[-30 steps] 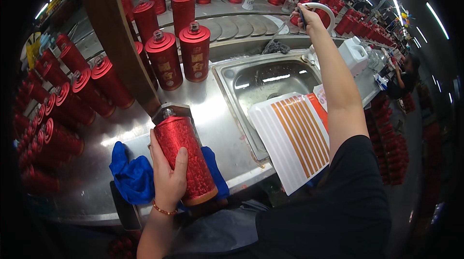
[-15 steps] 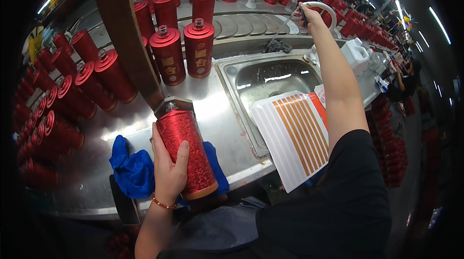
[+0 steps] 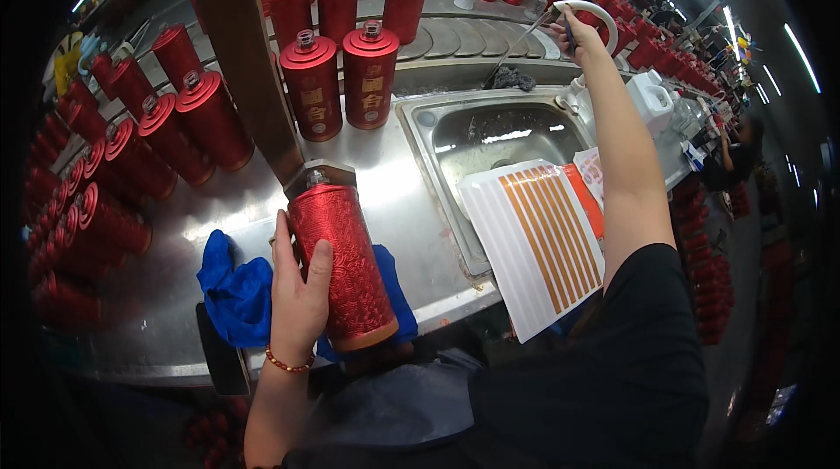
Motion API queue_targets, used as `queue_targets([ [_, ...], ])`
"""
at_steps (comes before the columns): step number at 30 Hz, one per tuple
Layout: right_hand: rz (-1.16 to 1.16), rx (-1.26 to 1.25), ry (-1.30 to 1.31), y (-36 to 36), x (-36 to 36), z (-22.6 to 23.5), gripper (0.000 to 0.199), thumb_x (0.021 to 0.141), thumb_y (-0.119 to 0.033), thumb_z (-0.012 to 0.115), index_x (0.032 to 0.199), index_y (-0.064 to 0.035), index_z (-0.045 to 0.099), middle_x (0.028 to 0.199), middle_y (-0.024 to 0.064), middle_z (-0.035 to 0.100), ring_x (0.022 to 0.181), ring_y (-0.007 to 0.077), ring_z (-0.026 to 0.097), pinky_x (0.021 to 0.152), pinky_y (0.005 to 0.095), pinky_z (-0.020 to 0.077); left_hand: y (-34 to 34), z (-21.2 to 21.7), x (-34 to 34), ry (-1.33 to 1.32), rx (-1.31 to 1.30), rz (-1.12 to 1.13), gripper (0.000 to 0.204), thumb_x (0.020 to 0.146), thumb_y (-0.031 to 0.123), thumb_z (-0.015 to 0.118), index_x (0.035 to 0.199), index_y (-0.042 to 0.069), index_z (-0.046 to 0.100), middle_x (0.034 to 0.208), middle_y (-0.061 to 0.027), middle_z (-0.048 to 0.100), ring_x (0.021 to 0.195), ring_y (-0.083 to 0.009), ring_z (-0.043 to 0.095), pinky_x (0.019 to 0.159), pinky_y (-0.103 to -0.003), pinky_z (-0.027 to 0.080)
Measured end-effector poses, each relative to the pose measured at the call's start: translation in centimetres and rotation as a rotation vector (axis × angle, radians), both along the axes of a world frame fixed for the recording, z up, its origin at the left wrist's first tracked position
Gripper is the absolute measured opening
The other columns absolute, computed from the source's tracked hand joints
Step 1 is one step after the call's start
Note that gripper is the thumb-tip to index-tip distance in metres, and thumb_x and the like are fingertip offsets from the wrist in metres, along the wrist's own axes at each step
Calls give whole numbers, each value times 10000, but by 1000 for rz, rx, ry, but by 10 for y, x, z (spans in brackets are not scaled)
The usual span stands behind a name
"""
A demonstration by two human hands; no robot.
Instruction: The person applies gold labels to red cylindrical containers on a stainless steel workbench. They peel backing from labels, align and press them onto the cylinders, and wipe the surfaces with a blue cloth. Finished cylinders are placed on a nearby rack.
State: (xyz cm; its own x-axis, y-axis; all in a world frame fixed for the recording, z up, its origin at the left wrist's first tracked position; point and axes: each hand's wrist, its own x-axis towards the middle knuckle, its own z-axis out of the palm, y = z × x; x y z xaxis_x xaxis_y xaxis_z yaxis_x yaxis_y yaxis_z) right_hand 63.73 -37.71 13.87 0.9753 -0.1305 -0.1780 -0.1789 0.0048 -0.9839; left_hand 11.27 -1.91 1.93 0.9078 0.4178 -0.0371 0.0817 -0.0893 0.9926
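Note:
My left hand (image 3: pixel 299 298) lies along the left side of a red textured bottle (image 3: pixel 339 250), thumb over its upper surface and fingers partly hidden behind it. The bottle is tilted, its clear neck by a metal bracket (image 3: pixel 319 173) at the foot of a wooden post, its lower end over a blue cloth (image 3: pixel 394 294). Beyond the sink, my right hand (image 3: pixel 573 34) is raised with fingers closed round a thin dark blue stick-like object (image 3: pixel 570 31). A curved white tube (image 3: pixel 604 18) arches beside that hand. Which of these it grips is partly hidden.
A sheet of gold strips (image 3: pixel 538 246) overlaps the front of the steel sink (image 3: pixel 429 167). A bunched blue cloth (image 3: pixel 236 290) lies left of my hand, over a dark flat object (image 3: pixel 220 355). Several red bottles (image 3: pixel 311 88) stand behind; a white jug (image 3: pixel 649 101) is right.
The whole view has shifted slightly. My left hand still rests against the bottle, its thumb now nearer the bottle's left edge. My right hand stays raised by the white tube.

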Motion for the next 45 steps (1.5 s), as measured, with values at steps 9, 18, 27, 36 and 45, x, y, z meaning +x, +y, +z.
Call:
queue_targets([
  [9, 575, -16, -118, 60, -198, -35, 424, 1060, -300, 615, 1357, 3, 610, 1017, 20, 644, 886, 128, 653, 833, 282, 585, -11, -1, -24, -81, 139, 21, 691, 1092, 327, 528, 1552, -121, 271, 1381, -238, 482, 1303, -313, 496, 1135, -364, 359],
  [18, 1196, -448, -1235, 144, -472, -58, 282, 750, -53, 727, 1027, -42, 777, 979, 70, 712, 879, 249, 698, 778, 361, 599, -12, 13, 10, -50, 403, -9, 1072, 892, 432, 784, 1533, -162, 163, 1343, -326, 472, 1223, -415, 542, 1032, -441, 473],
  [27, 1131, -570, -1127, 136, -480, -65, 308, 685, -72, 757, 992, -45, 767, 943, 56, 709, 863, 247, 696, 745, 344, 607, -1, 0, 9, -229, -296, -187, 748, 950, 321, 761, 1486, 18, 337, 1239, -179, 624, 1083, -240, 685, 850, -359, 598],
  [36, 1032, -488, -1225, 132, -476, -72, 177, 821, -127, 623, 992, -92, 653, 946, 28, 576, 905, 215, 602, 678, 335, 556, -12, 9, 10, -83, 800, -49, 957, 896, 207, 761, 1608, -54, 177, 1546, -301, 372, 1410, -433, 410, 1187, -445, 320],
  [45, 993, -511, -1242, 137, -490, -75, 176, 801, -156, 661, 970, -144, 711, 927, 18, 617, 943, 232, 617, 690, 355, 545, 12, -17, -2, -77, -8, -103, 1005, 888, 199, 744, 1658, 38, 117, 1628, -258, 301, 1486, -369, 359, 1212, -421, 297],
])
